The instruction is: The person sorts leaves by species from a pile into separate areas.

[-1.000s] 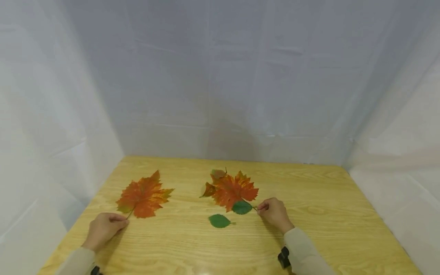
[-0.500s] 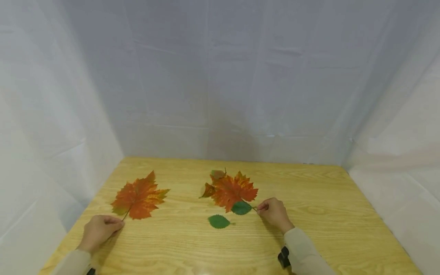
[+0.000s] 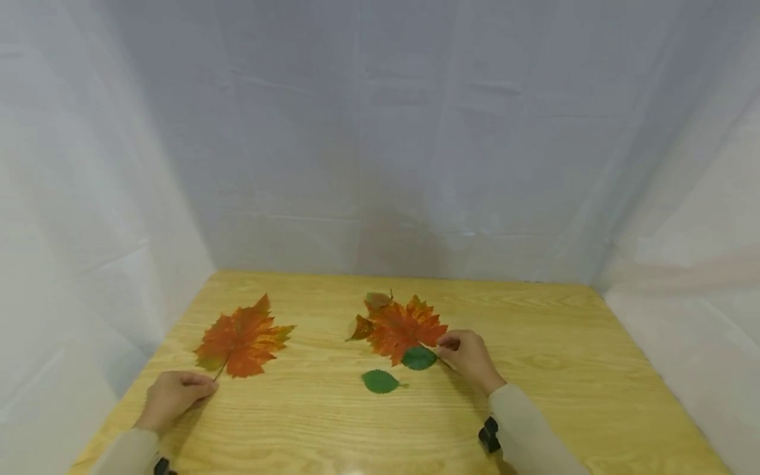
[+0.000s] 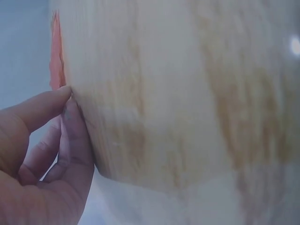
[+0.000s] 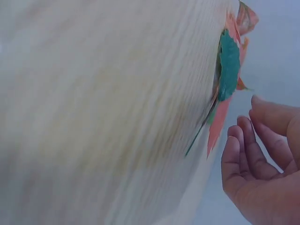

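From here I judge the step in hand to be letting go of one leaf while keeping the other. My left hand [image 3: 172, 398] pinches the stem [image 3: 219, 371] of an orange leaf [image 3: 240, 341] that spreads just beyond its fingertips; whether the blade touches the worktop [image 3: 558, 343] I can't tell. My right hand [image 3: 471, 359] holds nothing: the wrist view shows its fingers loosely curved, a narrow gap at the tips, clear of the right-hand stem [image 5: 194, 140]. The red leaf [image 3: 400, 330] lies just left of that hand, an upper green leaf [image 3: 419, 358] over its base; a lower green leaf [image 3: 380, 381] sits further left and nearer me. I think the next move calls for withdrawing the right hand without brushing the pile. A second ago that hand was pinching the stem; the orange leaf has since shifted slightly leftward with my left hand.
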`<state>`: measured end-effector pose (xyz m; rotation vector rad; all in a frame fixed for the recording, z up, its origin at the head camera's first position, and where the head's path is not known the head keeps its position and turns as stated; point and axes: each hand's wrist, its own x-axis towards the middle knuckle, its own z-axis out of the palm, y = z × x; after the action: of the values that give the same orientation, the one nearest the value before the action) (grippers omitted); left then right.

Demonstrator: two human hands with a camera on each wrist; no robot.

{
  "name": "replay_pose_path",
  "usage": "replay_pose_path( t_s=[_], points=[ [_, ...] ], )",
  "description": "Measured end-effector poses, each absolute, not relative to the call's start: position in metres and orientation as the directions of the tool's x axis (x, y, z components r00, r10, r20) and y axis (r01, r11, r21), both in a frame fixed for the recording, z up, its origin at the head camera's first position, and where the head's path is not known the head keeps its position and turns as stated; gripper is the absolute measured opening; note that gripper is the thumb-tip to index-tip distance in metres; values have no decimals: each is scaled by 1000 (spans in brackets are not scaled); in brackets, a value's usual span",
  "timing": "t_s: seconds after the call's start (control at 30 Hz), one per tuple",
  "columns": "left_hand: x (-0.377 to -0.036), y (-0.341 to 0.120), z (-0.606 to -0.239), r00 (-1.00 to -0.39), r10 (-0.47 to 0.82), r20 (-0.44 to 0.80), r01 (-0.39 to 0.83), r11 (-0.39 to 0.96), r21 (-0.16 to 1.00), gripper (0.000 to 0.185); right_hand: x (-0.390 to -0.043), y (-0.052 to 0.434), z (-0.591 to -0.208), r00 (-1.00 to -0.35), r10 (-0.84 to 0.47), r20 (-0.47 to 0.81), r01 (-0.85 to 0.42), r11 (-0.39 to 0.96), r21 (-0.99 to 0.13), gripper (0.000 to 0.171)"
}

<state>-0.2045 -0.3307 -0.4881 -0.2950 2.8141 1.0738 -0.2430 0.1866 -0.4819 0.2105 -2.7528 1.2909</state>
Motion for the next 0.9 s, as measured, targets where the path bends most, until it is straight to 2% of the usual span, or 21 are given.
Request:
replay_pose_path(
  t_s=[0.17, 0.37, 0.53, 0.8, 0.9],
  points=[
    [-204, -329, -488, -970, -138, -201, -238, 708, 665, 37, -254, 175, -482, -981, -179, 70, -171, 646, -744, 15],
    [-203, -330, -489, -961, -154, -229, -272, 666, 695, 37, -264, 168, -486, -976, -219, 10, -156, 665, -730, 10],
    [-204, -330, -491, -957, -156, -246, -288, 627, 723, 36, -266, 169, -489, -973, -231, 10, -166, 670, -724, 5],
    [-203, -331, -493, -957, -158, -243, -287, 628, 723, 36, -267, 170, -493, -964, -264, 45, -215, 664, -716, 4],
    [-203, -331, -493, -957, -157, -244, -288, 622, 728, 38, -266, 172, -490, -969, -240, 58, -204, 645, -736, 6]
  ],
)
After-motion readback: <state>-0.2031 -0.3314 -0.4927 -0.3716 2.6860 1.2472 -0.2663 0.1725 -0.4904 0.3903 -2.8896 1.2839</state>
